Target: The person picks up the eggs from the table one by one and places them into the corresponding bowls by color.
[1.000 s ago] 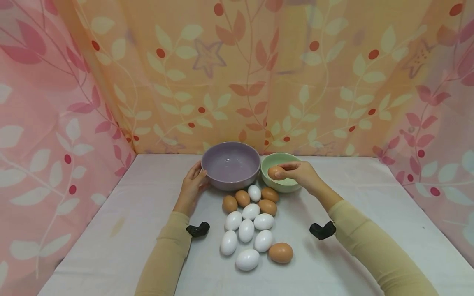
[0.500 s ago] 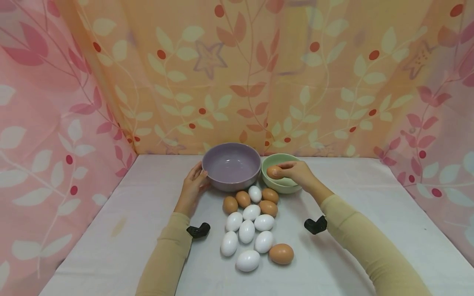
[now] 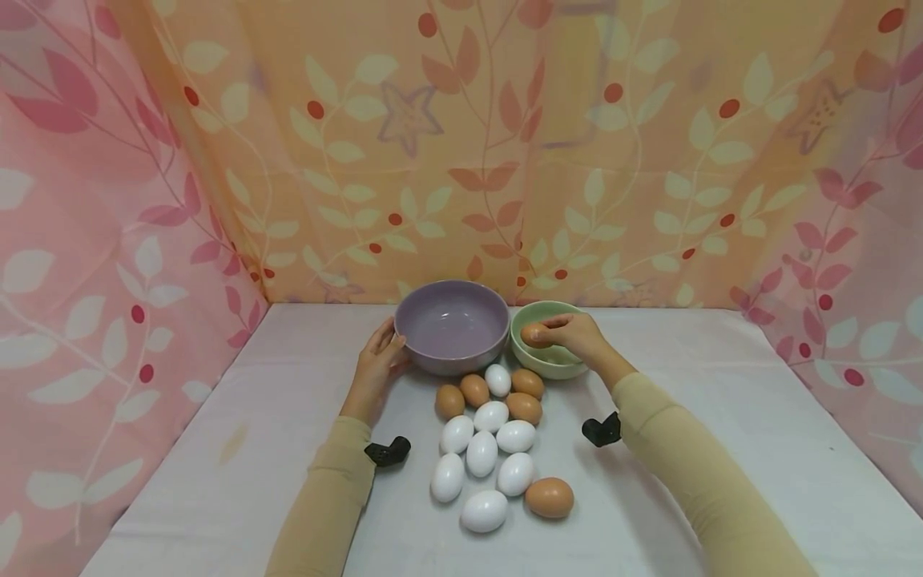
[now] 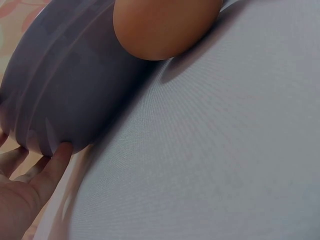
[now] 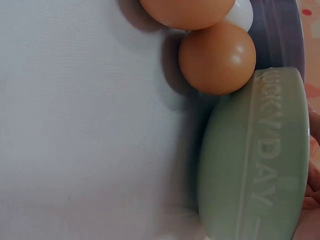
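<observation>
My right hand point(image 3: 586, 340) pinches a brown egg point(image 3: 532, 335) over the inside of the small green bowl point(image 3: 555, 372). In the right wrist view, the green bowl point(image 5: 250, 170) hides most of that hand and the egg it holds. On the left, the fingers and thumb of my left hand point(image 3: 373, 365) rest against the outside of the larger purple bowl point(image 3: 450, 365). The left wrist view shows relaxed fingertips point(image 4: 62, 150) touching this bowl's wall point(image 4: 65, 85). No egg is visible inside the purple bowl.
Several white eggs point(image 3: 481, 453) and brown eggs point(image 3: 525, 409) lie loose in front of the bowls, the nearest row touching or almost touching them. A lone brown egg point(image 3: 550, 498) lies nearest the front. White cloth point(image 3: 238, 481) covers the table; a patterned curtain point(image 3: 461, 160) hangs behind.
My right hand, holding the brown egg, has shifted slightly left and its forearm has swung inward. My left hand stays against the purple bowl.
</observation>
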`<action>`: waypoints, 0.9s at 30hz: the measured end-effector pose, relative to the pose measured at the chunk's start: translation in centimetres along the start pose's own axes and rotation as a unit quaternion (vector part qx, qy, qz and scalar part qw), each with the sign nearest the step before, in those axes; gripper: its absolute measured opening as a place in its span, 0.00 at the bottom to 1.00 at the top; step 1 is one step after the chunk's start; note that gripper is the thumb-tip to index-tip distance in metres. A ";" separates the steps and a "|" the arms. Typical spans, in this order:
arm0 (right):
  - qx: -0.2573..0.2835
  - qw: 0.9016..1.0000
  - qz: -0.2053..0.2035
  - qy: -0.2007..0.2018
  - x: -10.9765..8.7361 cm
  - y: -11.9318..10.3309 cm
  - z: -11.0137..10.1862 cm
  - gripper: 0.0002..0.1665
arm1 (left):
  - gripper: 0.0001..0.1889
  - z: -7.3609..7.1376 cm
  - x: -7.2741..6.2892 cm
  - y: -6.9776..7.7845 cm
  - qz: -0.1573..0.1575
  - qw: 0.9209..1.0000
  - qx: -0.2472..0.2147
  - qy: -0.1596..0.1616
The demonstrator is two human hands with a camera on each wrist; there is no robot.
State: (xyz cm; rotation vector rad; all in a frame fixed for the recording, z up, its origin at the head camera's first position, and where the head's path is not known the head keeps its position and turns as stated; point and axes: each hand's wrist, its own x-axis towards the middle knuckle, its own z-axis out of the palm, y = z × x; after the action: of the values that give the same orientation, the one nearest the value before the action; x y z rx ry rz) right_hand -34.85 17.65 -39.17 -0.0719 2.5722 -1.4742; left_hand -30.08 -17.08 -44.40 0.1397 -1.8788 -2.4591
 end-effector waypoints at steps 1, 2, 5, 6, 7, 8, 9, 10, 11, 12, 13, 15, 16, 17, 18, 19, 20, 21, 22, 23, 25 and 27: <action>-0.006 1.000 0.003 -0.002 0.1 0.1 0.0 0.34 | 0.31 0.0 0.0 0.0 -0.001 1.000 -0.001 0.001; -0.012 1.000 0.007 -0.001 0.2 0.2 0.1 0.34 | 0.31 0.0 -0.1 0.0 -0.001 1.000 0.000 0.001; -0.034 0.999 0.009 -0.004 0.5 0.4 0.2 0.33 | 0.31 0.1 -0.1 -0.1 -0.002 1.000 0.000 0.004; -0.042 0.999 0.008 -0.005 0.6 0.4 0.2 0.32 | 0.31 0.1 -0.1 -0.1 -0.003 1.000 0.001 0.004; -0.047 0.999 0.008 -0.005 0.7 0.5 0.2 0.32 | 0.31 0.0 -0.1 -0.1 -0.002 1.000 0.002 0.003; -0.052 0.999 0.007 -0.004 0.8 0.6 0.3 0.32 | 0.31 0.0 -0.1 -0.1 -0.001 1.000 0.003 0.002; -0.054 0.998 0.006 -0.005 0.9 0.6 0.3 0.33 | 0.31 0.0 0.0 -0.1 0.000 1.000 0.003 0.002; -0.057 0.998 0.005 -0.007 1.0 0.6 0.3 0.33 | 0.31 0.0 0.0 -0.1 0.001 1.000 0.003 0.001; -0.059 0.998 0.006 -0.007 1.1 0.7 0.4 0.33 | 0.30 0.0 0.1 -0.1 0.001 1.000 0.003 0.001; -0.062 0.998 0.008 -0.007 1.1 0.7 0.4 0.33 | 0.30 -0.1 0.1 -0.2 0.002 1.000 0.004 0.000; -0.065 0.998 0.010 -0.007 1.1 0.7 0.4 0.32 | 0.30 -0.1 0.1 -0.2 0.003 1.000 0.003 -0.001; -0.068 0.998 0.014 -0.007 1.2 0.7 0.5 0.32 | 0.31 -0.1 0.1 -0.2 0.002 1.000 0.001 0.000; -0.074 0.997 0.015 -0.008 1.2 0.7 0.5 0.31 | 0.31 -0.1 0.1 -0.3 0.001 1.000 0.001 -0.001; -0.078 0.997 0.017 -0.008 1.2 0.7 0.5 0.31 | 0.31 -0.1 0.2 -0.3 0.000 1.000 -0.001 0.000; -0.081 0.996 0.018 -0.010 1.1 0.7 0.5 0.31 | 0.31 -0.1 0.2 -0.3 0.000 1.000 -0.002 -0.001; -0.082 0.996 0.018 -0.011 1.1 0.6 0.5 0.31 | 0.31 -0.1 0.2 -0.3 0.000 1.000 -0.003 -0.001; -0.083 0.996 0.018 -0.013 1.1 0.6 0.5 0.31 | 0.31 -0.1 0.1 -0.3 -0.001 1.000 -0.003 -0.001; -0.085 0.996 0.019 -0.016 1.1 0.6 0.5 0.31 | 0.31 -0.1 0.1 -0.3 -0.001 1.000 -0.004 0.000; -0.087 0.996 0.019 -0.019 1.1 0.5 0.5 0.31 | 0.31 -0.1 0.1 -0.2 -0.001 1.000 -0.004 -0.001; -0.089 0.996 0.019 -0.022 1.0 0.5 0.5 0.31 | 0.31 -0.1 0.1 -0.2 0.000 1.000 -0.003 -0.002; -0.093 0.995 0.020 -0.026 1.0 0.4 0.5 0.31 | 0.32 -0.1 0.1 -0.1 0.001 1.000 0.000 -0.003; -0.096 0.995 0.022 -0.028 1.1 0.4 0.5 0.31 | 0.32 -0.1 0.2 -0.1 0.002 1.000 0.002 -0.003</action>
State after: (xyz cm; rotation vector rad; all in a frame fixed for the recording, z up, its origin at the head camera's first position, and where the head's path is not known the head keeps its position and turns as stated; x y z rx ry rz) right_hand -35.83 17.33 -39.89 -0.0799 2.6450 -1.1890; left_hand -30.22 -17.14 -44.50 0.1266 -1.8842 -2.4562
